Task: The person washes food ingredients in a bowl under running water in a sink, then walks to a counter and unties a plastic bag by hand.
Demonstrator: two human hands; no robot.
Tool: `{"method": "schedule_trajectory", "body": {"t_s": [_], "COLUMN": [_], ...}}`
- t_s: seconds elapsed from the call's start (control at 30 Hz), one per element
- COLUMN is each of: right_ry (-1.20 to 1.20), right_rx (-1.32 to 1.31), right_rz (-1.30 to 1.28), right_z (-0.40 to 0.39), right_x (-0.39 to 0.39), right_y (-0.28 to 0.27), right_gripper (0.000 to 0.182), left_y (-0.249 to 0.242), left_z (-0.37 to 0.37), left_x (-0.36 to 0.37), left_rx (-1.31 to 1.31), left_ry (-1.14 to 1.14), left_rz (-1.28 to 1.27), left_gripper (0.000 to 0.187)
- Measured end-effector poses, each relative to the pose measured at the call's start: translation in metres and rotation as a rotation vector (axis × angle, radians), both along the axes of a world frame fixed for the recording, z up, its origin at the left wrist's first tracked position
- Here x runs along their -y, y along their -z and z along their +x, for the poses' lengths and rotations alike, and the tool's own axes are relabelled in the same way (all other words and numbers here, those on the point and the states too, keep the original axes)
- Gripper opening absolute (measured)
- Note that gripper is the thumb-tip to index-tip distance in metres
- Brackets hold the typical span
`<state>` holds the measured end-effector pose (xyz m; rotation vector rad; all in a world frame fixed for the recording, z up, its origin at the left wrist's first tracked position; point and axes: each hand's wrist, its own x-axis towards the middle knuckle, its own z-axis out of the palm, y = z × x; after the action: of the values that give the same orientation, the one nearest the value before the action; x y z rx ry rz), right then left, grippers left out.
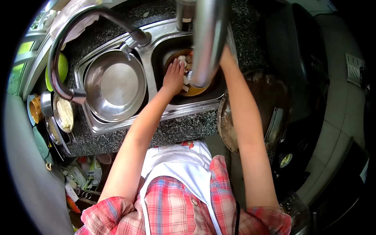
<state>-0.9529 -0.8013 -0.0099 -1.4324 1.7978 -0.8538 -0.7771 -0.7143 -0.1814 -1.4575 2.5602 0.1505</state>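
Note:
My left hand (174,78) reaches into the right sink basin (159,55), its fingers stretched out and lying on white pieces of food (181,58). These pieces sit in a round brownish bowl (192,92) that holds liquid. A thick metal tube (211,43) close to the camera covers part of the bowl. My right hand (226,57) comes in from the right behind this tube. Only the wrist area shows, so its fingers and anything in them are hidden.
A large steel bowl (117,84) fills the left basin beneath a curved faucet (58,51). Right of the sink lies a round wooden board (228,129) with a cleaver (274,123). At left stand a green bowl (62,70) and a dish of pale strips (64,113).

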Motion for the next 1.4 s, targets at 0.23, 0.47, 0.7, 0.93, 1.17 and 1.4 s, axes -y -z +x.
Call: {"method": "schedule_trajectory", "body": {"t_s": [0.23,0.47,0.7,0.93,1.17,1.4], "right_ry": [0.334,-0.203,0.364,0.47,0.471,0.22], "right_rx": [0.027,-0.436,0.373,1.755,1.687,1.3], "right_rz": [0.168,0.359,0.27,0.387,0.29,0.295], "right_z": [0.014,0.049,0.051,0.098,0.104,0.083], "right_x": [-0.051,-0.106,-0.067,-0.036,-0.051,-0.052], "right_y": [0.087,0.158,0.117,0.132,0.137,0.117], "right_gripper": [0.026,0.079,0.026,0.032,0.023,0.022], "left_y": [-0.053,0.019,-0.009,-0.017,-0.037,-0.004], "left_z": [-0.014,0.007,0.02,-0.001,0.005,-0.008], "left_x": [0.001,-0.002,0.026,0.039,0.034,0.056], "left_rx": [-0.568,-0.294,-1.025,-2.604,-2.508,-2.437], "left_ry": [-0.117,-0.076,-0.726,-0.883,-1.178,-1.375], "left_rz": [0.335,-0.097,0.489,1.01,1.038,1.081], "left_gripper": [0.061,0.073,0.036,0.029,0.03,0.025]}}
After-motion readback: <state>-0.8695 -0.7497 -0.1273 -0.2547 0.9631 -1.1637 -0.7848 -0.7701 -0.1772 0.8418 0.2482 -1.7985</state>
